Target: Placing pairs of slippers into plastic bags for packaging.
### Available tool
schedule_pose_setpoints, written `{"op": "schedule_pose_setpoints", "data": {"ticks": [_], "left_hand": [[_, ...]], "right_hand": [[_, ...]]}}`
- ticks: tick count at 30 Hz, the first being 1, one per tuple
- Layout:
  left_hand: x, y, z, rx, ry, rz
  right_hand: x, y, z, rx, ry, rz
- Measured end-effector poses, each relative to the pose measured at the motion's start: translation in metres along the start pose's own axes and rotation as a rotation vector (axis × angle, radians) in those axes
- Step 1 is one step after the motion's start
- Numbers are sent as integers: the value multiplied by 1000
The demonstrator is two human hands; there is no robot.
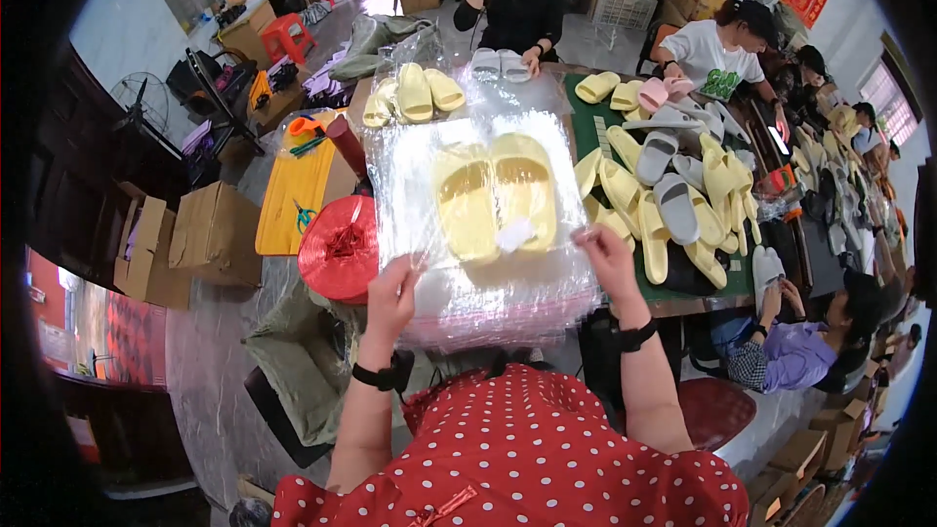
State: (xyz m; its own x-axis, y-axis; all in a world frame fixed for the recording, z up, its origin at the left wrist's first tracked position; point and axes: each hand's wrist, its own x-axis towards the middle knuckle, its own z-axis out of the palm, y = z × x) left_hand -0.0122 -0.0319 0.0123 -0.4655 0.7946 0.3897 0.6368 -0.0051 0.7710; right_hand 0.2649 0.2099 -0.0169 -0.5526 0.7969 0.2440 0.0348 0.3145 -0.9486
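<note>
A pair of yellow slide slippers [525, 197] lies side by side inside a clear plastic bag [408, 200], soles down, with a small white slip of paper [514, 234] near the heels. My left hand [392, 295] pinches the bag's near left edge. At the near right edge, my right hand [607, 259] has its fingers closed on the same bag. Beneath it, a stack of flat clear plastic bags [498, 327] reaches to the table's near edge. Glare off the plastic hides some detail.
Loose yellow and grey slippers [673, 205] crowd the green mat to the right. A roll of red plastic twine [339, 249] stands left of the stack. Beyond sit more yellow slippers [414, 93]. Co-workers handle slippers across the table and to the right.
</note>
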Motion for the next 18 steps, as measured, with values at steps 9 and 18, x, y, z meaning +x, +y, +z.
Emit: {"op": "schedule_pose_setpoints", "data": {"ticks": [9,18], "left_hand": [[-22,8,4,326,39,10],[18,172,-84,-676,-57,540]], "right_hand": [[-30,-19,17,-521,224,-223],[-31,-46,91,-699,-107,-316]]}}
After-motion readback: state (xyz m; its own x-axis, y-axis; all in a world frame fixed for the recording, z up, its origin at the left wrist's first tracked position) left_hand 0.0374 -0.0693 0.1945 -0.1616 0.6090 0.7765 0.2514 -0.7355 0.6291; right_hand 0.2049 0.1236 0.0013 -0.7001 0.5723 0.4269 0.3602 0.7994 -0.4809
